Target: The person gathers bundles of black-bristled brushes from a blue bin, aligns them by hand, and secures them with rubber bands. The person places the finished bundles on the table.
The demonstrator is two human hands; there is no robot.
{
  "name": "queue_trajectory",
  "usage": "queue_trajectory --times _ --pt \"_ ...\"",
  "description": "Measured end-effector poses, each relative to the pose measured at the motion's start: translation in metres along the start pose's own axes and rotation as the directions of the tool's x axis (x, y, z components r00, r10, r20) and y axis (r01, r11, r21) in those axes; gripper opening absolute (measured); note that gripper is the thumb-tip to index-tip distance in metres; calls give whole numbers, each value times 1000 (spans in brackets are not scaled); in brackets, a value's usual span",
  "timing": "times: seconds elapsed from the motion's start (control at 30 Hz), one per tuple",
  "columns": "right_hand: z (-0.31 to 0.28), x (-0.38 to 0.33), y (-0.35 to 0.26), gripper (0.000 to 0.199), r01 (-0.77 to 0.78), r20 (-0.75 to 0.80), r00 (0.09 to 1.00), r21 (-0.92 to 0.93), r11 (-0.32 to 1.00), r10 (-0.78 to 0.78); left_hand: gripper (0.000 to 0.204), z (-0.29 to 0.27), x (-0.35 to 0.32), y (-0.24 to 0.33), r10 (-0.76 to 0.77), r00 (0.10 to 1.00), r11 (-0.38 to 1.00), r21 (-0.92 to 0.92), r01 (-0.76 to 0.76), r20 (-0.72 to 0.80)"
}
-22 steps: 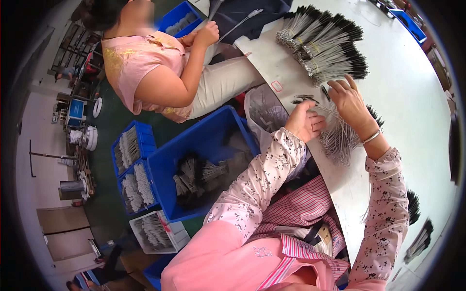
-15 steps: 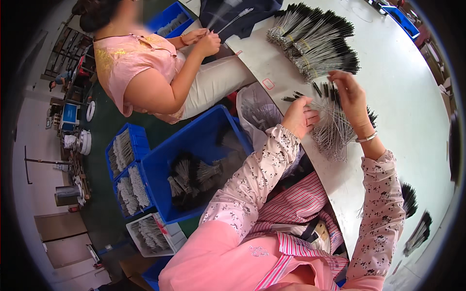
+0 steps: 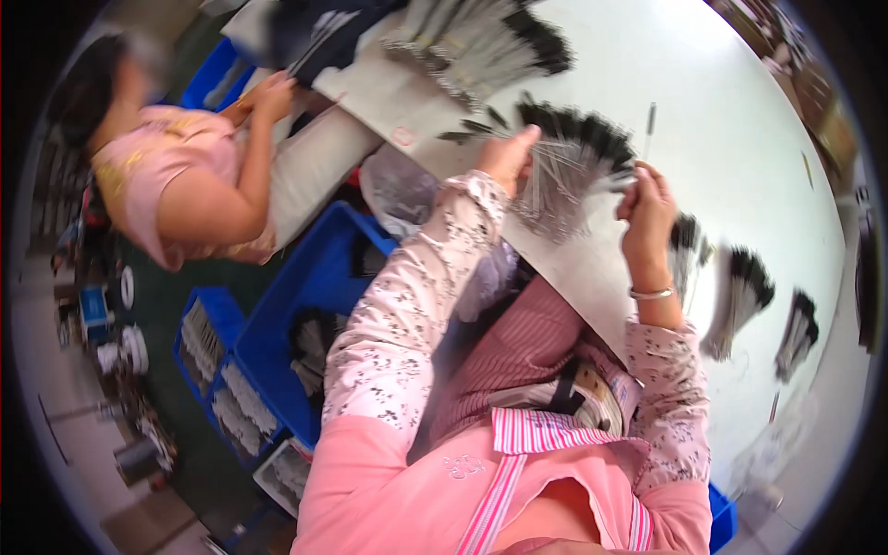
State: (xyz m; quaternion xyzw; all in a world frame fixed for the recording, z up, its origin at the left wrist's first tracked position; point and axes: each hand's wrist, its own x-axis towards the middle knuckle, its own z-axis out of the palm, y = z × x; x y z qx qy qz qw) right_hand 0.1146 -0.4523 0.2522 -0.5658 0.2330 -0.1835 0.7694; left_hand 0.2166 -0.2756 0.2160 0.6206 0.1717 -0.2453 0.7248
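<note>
A loose pile of thin wire brushes point(image 3: 553, 199) with black bristle heads lies fanned out on the white table, between my hands. My left hand point(image 3: 509, 159) is closed at the pile's left side, thumb on top. Several brushes point(image 3: 476, 128) stick out to its left, heads outward, their wire stems passing under the thumb. To the right of the pile, my right hand point(image 3: 647, 213) pinches one single brush point(image 3: 651, 120), held upright with its black head at the top. The fingertips of my left hand are partly hidden.
Bundled brushes point(image 3: 481, 46) lie at the table's far left, smaller bunches point(image 3: 740, 296) at the right. A blue bin point(image 3: 268, 347) with brushes stands on the floor left of me, beside smaller blue crates point(image 3: 199, 324). Another person point(image 3: 194, 185) sits at the left, hands together.
My right hand has moved away from the pile to the right and now holds up a single brush. My left hand stays by the pile. The whole view has shifted.
</note>
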Motion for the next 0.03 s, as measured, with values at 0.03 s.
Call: queue_trajectory --times 0.03 --pt "-4 -6 4 16 -38 -19 999 35 999 39 37 16 -1 -5 -11 999 1000 11 10 32"
